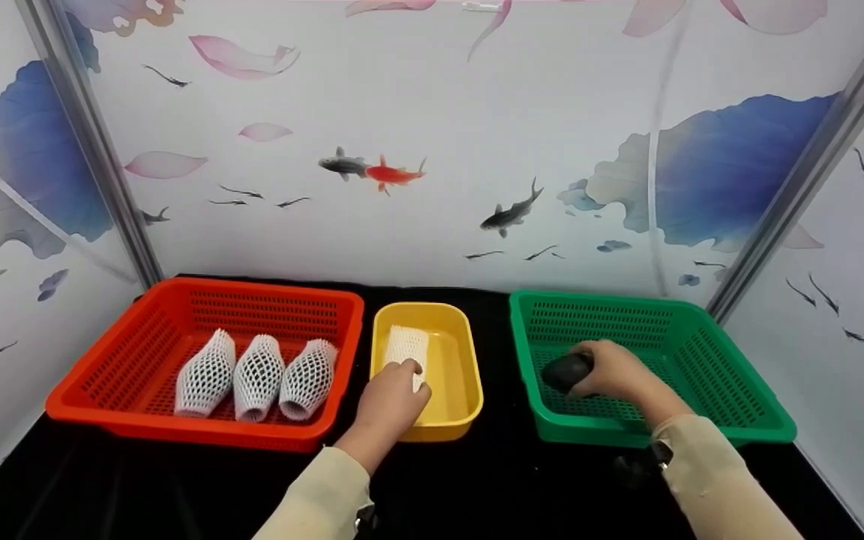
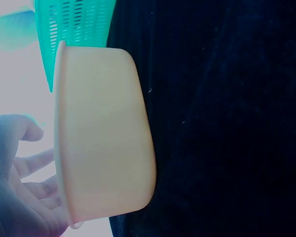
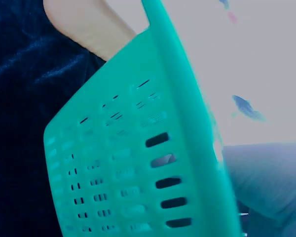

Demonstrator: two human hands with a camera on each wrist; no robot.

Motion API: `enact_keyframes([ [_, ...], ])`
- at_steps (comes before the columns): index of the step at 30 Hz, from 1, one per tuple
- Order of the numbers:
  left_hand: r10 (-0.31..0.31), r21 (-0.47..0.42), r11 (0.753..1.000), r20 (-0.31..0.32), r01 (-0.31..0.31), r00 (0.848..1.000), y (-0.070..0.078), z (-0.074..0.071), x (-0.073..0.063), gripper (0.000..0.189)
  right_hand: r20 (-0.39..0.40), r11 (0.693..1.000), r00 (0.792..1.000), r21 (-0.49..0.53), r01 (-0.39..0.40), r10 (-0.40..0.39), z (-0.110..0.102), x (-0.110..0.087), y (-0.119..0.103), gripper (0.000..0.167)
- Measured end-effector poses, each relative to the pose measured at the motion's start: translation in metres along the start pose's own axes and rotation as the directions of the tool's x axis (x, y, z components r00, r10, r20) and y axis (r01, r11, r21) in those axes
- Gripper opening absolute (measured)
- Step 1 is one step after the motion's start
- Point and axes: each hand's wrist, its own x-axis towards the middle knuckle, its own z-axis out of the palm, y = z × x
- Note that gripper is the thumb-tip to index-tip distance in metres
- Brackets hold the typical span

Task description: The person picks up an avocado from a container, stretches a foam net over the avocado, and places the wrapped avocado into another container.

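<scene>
My left hand (image 1: 394,401) reaches over the near rim of a yellow basin (image 1: 453,375), its fingers at a white foam net sleeve (image 1: 406,343) that lies inside. In the left wrist view the thumb stands apart from the fingers (image 2: 37,162), which pass behind the basin's rim. On the right, my right hand (image 1: 616,373) grips a dark oval fruit (image 1: 565,373), fingers and thumb curled round its side, within the green basket (image 1: 728,382). The right wrist view shows mostly the green basket wall (image 3: 123,148), with the fruit hidden.
A red basket (image 1: 117,382) at the left holds three bulging white foam net sleeves (image 1: 258,375) standing side by side. All the containers rest on a black cloth (image 1: 499,487). Behind them rises a printed wall panel (image 1: 439,247), with side panels and metal posts at both ends.
</scene>
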Motion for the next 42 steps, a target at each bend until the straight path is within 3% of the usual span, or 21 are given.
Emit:
enact_keyframes([
  [5, 0.047, 0.037, 0.998, -0.028, -0.046, 0.998, -0.001, 0.009, 0.001, 0.026, -0.041, 0.999, 0.998, 0.003, 0.041, -0.041, -0.001, -0.007, -0.002, 0.069],
  [15, 0.062, 0.111, 0.992, -0.037, -0.058, 0.997, -0.004, 0.020, 0.006, 0.027, -0.134, 0.996, 0.988, 0.034, 0.078, -0.073, 0.007, -0.015, -0.006, 0.069],
  [28, 0.025, 0.170, 0.985, -0.028, -0.020, 0.999, -0.003, 0.028, 0.015, 0.028, -0.176, 0.997, 0.982, 0.043, 0.070, -0.062, 0.024, -0.012, 0.000, 0.069],
  [42, -0.081, 0.224, 0.973, 0.085, 0.060, 0.993, 0.001, 0.028, 0.025, 0.047, -0.145, 0.994, 0.987, 0.071, 0.077, -0.066, 0.027, -0.007, 0.007, 0.070],
])
